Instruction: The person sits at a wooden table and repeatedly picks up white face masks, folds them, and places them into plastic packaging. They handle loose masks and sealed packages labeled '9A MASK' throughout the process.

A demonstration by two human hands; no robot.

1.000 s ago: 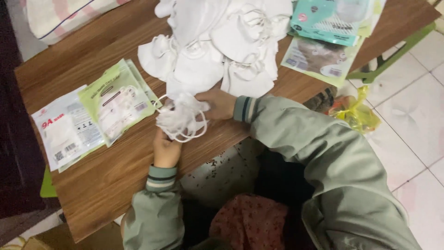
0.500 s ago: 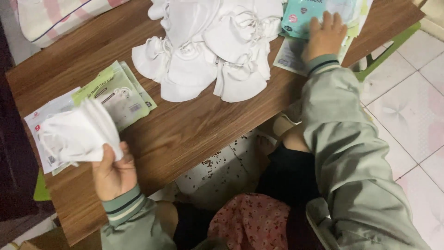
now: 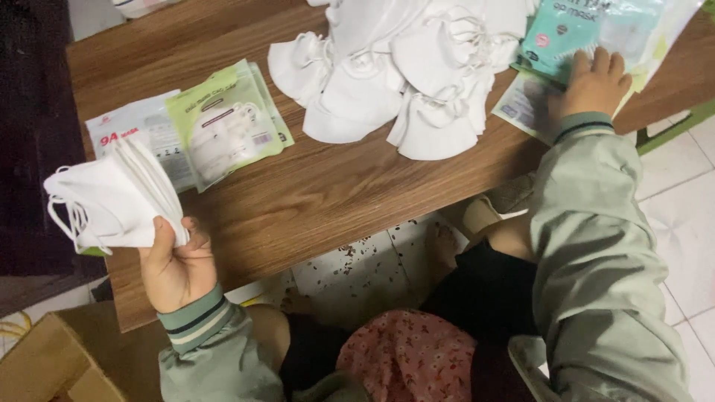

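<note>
The stack of folded white masks (image 3: 112,197) is held upright at the nine o'clock side of the view, just over the near-left corner of the table (image 3: 328,193), with the ear loops hanging off its left edge. It is gripped at its lower right corner by the left hand (image 3: 175,264), whose fingers are closed around the bundle, the thumb pressed against the outer mask. The right hand (image 3: 592,82) is laid flat and spread at about two o'clock on the teal mask packets (image 3: 558,37) and the clear sleeves under them; its fingers are pressed down on the top packet, and whether anything has been pinched cannot be told. The step in hand is judged to be the gathering of a counted stack in one hand while a packet is sought with the other. For the next move, one sleeve would need to be separated from its pile, and the stack would need to be kept squared so that no mask or loop slips out. A loose heap of white masks (image 3: 402,82) is spread at twelve o'clock, between the two hands. Sealed green and white packets (image 3: 201,126) are laid at ten o'clock, just beside the held stack. A cardboard box (image 3: 52,357) is seen on the floor at seven o'clock.
</note>
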